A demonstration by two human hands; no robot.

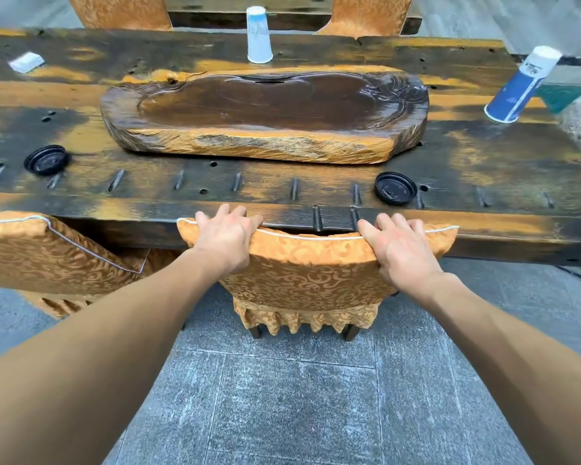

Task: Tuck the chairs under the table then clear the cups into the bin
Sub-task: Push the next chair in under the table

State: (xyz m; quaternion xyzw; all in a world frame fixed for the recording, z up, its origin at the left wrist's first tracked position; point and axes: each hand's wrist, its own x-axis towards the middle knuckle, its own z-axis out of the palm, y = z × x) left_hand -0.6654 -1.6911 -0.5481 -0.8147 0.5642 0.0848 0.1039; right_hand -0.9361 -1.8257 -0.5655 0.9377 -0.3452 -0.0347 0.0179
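**poster1:** Hands first, since they're closest. The left hand [227, 238] and right hand [398, 248] are both clamped over the top rail of the chair [311, 273], fingers [235, 214] curled over the far side of the backrest, thumbs on the near side. Neither hand is nearer; they sit level, one toward each end of the rail.

**poster2:** So which way does the push go?

**poster1:** Straight ahead of the fingertips, by the look of it. The backrest's long axis runs left to right, parallel to the table [282, 193] edge, which lies just beyond the knuckles. The rail's top seems to touch that edge or nearly so, so the chair looks about tucked. It wears a gold swirl-patterned cover with white piping and a pleated skirt, dark legs showing below.

**poster2:** And the cups?

**poster1:** Well beyond the fingers. A blue cup [520, 85] far right, a white cup [259, 36] past the carved wooden tray [265, 142], both upside down.
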